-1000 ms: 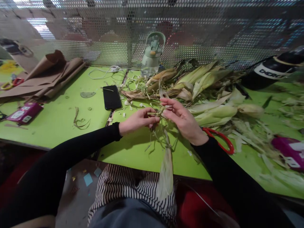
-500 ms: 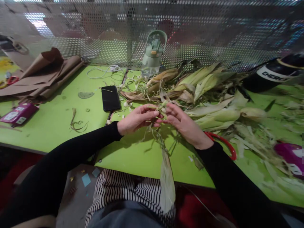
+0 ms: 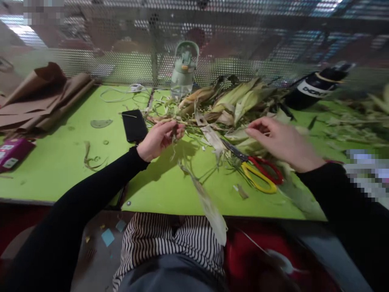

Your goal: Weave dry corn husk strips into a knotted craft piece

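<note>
One left hand [image 3: 159,140], pinching thin strands [image 3: 174,133]; one right hand [image 3: 282,142], curled, grip unclear. Slackened pinch could drop strands; lowered right hand could knock scissors [image 3: 244,157] alongside.

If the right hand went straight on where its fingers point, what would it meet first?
Probably the corn husks just beyond the right hand's fingertips, though its height above them is unclear.

Craft workshop, by appearance: bright green counter [image 3: 164,186] backed by a perforated screen [image 3: 121,52], with corn husks [image 3: 226,102] heaped mostly right of the pale green bottle [image 3: 182,75], scissors [image 3: 242,156] in front and right of it, brown paper [image 3: 45,95] well to its left.
</note>
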Demonstrator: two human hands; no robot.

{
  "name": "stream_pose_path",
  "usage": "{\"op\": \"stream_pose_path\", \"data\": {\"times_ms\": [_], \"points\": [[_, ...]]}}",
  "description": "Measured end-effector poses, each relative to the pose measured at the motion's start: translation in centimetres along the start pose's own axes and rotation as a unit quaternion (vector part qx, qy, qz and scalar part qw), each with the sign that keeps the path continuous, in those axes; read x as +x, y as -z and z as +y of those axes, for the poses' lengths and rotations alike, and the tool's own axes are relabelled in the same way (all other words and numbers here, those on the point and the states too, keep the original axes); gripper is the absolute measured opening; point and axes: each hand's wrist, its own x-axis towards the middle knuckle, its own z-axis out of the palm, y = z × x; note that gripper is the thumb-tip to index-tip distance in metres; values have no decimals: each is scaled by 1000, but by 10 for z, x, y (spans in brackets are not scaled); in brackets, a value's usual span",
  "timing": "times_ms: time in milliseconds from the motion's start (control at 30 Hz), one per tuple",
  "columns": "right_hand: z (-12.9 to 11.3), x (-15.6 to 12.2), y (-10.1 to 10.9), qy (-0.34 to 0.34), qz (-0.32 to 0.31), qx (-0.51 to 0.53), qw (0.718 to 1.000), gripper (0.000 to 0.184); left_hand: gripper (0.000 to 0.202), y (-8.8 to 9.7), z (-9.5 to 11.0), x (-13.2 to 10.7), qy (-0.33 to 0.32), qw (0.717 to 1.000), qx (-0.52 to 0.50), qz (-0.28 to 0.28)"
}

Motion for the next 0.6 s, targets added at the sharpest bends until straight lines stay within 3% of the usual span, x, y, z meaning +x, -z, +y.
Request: {"op": "stream_pose_path", "data": {"times_ms": [100, 167, 233, 333, 400, 433, 500, 600], "points": [[20, -33, -1, -30, -154, -158, 975, 19, 22, -1, 5, -3, 8, 1000, 3, 3], [30, -52, -5, -35, -195, -225, 954, 23, 22, -3, 3, -11, 22, 1000, 4, -18], [38, -63, -9, -40, -204, -236, 949, 27, 20, -8, -9, -24, 56, 993, 19, -99], [42, -67, -14, -32, -203, -204, 957, 32, 14, -16, -41, -47, 146, 932, 109, -314], [41, -65, -17, -21, -200, -179, 963, 33, 10, -19, -61, -55, 96, 900, 217, -367], [40, -64, -18, -17, -198, -169, 965, 32, 10, -20, -68, -56, 55, 877, 290, -378], [39, -62, -18, -21, -193, -158, 968, 28, 7, -19, -73, -50, -13, 862, 383, -331], [40, -57, -14, -41, -169, -143, 974, 22, 7, -14, -62, -30, -24, 900, 369, -228]]}}
